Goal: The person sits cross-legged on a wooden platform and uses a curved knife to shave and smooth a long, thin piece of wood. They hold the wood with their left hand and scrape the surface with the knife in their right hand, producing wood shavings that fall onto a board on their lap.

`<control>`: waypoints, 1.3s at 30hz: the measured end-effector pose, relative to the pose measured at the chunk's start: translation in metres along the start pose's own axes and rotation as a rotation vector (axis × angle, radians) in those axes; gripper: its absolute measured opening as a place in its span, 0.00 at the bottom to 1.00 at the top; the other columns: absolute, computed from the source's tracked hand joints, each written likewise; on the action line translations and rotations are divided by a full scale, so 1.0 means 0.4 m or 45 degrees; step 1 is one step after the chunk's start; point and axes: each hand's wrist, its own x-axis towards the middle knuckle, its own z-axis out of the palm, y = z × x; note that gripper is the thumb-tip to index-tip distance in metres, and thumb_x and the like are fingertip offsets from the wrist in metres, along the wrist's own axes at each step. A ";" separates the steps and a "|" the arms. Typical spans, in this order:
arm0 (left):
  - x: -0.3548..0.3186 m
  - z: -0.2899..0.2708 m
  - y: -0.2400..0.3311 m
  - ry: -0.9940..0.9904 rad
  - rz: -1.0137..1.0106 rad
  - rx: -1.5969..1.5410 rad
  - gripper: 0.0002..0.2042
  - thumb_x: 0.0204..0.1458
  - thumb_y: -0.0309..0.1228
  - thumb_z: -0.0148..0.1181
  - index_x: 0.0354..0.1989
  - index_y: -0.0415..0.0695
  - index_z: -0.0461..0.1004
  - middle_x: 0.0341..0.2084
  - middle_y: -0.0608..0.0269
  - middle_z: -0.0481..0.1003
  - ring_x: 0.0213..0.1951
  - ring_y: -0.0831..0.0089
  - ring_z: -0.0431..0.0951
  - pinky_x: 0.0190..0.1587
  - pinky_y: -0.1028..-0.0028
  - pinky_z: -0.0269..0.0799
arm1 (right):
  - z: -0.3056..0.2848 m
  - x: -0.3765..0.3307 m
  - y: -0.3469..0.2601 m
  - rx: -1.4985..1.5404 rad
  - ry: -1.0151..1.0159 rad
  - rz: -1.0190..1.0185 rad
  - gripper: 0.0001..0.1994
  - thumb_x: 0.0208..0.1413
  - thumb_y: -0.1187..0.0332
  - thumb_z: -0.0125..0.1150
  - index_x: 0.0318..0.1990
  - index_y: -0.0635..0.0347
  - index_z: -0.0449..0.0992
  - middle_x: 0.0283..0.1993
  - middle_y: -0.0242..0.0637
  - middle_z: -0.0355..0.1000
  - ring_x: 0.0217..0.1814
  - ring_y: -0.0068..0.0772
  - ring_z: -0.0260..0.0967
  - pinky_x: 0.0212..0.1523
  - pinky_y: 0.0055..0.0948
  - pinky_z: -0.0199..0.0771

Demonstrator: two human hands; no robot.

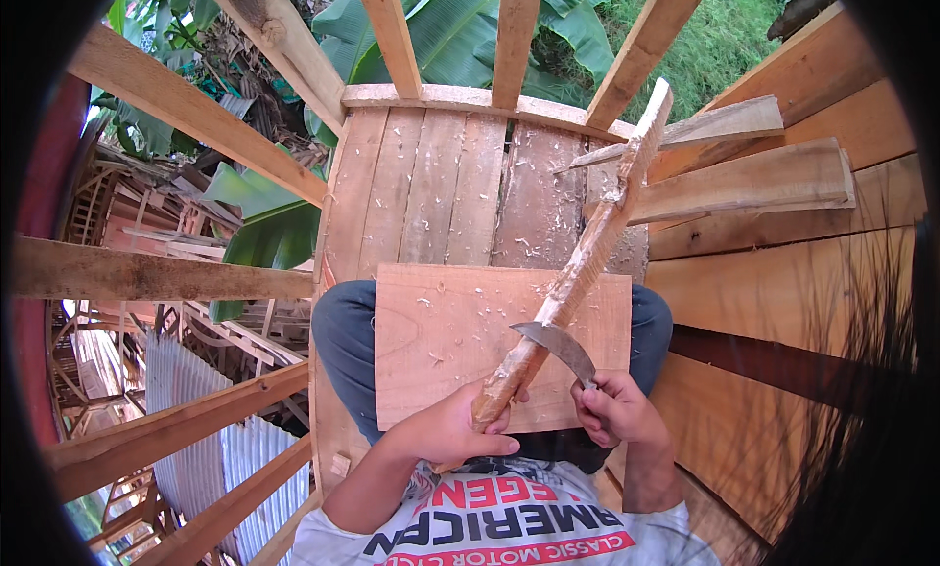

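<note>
A long, rough wooden stick (587,255) slants from my lap up to the far right, its bark partly shaved off and pale wood showing. Around its near end my left hand (468,417) is closed. My right hand (621,409) grips the handle of a curved knife (560,347), most of the handle hidden in the fist. The blade lies across the stick a little beyond my left hand. Beneath the stick, a flat wooden board (446,346) rests over my legs, with small shavings scattered on it.
I sit on a plank floor (431,189) strewn with shavings. Wooden railing posts (517,37) stand ahead and to the left. Two loose wood pieces (744,182) lie at the far right beside a plank wall (793,282). Banana leaves (446,42) and corrugated sheets (186,400) are beyond the railing.
</note>
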 end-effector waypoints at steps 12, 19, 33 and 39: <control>0.000 -0.015 -0.039 0.022 0.028 0.036 0.24 0.43 0.22 0.66 0.49 0.40 0.63 0.19 0.75 0.60 0.24 0.86 0.62 0.29 0.83 0.60 | 0.016 0.031 -0.008 0.021 0.158 -0.060 0.11 0.64 0.65 0.48 0.33 0.63 0.67 0.16 0.28 0.61 0.10 0.15 0.55 0.11 0.16 0.55; 0.018 -0.010 0.002 -0.056 0.060 -0.078 0.24 0.44 0.23 0.65 0.50 0.40 0.62 0.20 0.76 0.61 0.24 0.86 0.62 0.28 0.83 0.60 | 0.069 0.111 0.088 -0.997 0.911 -0.955 0.12 0.64 0.63 0.47 0.33 0.63 0.68 0.17 0.27 0.61 0.11 0.16 0.57 0.12 0.17 0.57; 0.041 -0.005 -0.031 -0.093 0.072 -0.028 0.25 0.43 0.23 0.66 0.50 0.39 0.62 0.20 0.75 0.61 0.24 0.86 0.62 0.28 0.83 0.59 | 0.060 0.032 0.007 -0.030 0.279 -0.081 0.10 0.64 0.66 0.47 0.33 0.63 0.68 0.15 0.28 0.62 0.11 0.15 0.57 0.12 0.17 0.54; 0.038 -0.010 -0.042 -0.038 0.111 0.056 0.26 0.43 0.24 0.66 0.51 0.39 0.62 0.20 0.75 0.62 0.24 0.85 0.62 0.28 0.82 0.59 | 0.056 0.028 -0.012 -0.262 -0.015 0.090 0.11 0.64 0.65 0.48 0.33 0.63 0.69 0.16 0.27 0.63 0.12 0.14 0.57 0.12 0.16 0.54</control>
